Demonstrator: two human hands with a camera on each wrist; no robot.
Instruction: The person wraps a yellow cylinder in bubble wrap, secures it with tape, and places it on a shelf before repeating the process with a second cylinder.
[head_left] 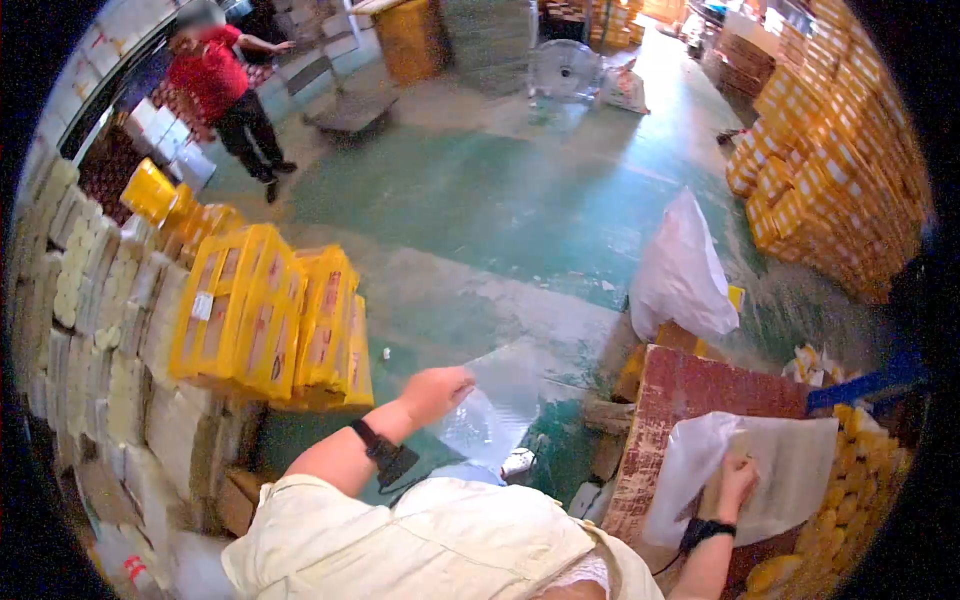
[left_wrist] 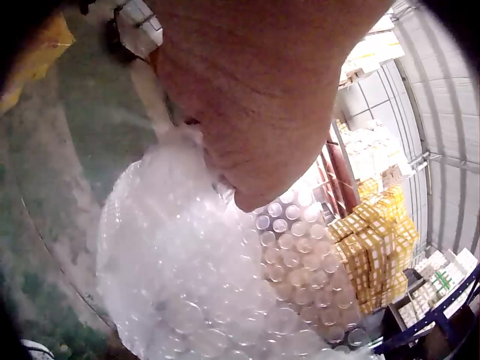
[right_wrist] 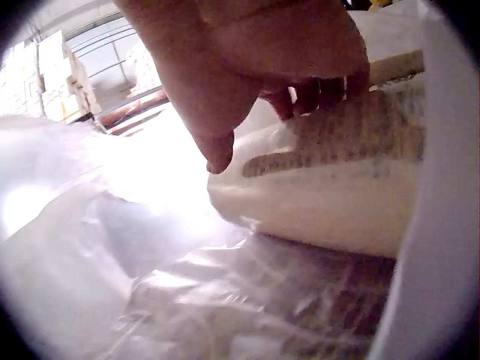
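My left hand (head_left: 437,393) pinches a sheet of bubble wrap (head_left: 492,410), which hangs down in front of my body. In the left wrist view the bubble wrap (left_wrist: 187,255) spreads out below the fingers. Off to the right, a pale pack in clear plastic (head_left: 790,480) lies on a worn red tabletop (head_left: 680,385). My right hand (head_left: 738,482) is on this pack. The right wrist view has the fingers curled over the top of the pack (right_wrist: 322,202), with the thumb near its end. Loose clear plastic (right_wrist: 225,292) lies around it.
Yellow-wrapped cartons (head_left: 240,310) and stacked pale packs (head_left: 100,280) stand on the left. A big white sack (head_left: 684,270) is beyond the tabletop. Yellow-and-white bundles (head_left: 840,160) pile up at right. A person in a red shirt (head_left: 208,80) stands at the back near a flat trolley (head_left: 350,112).
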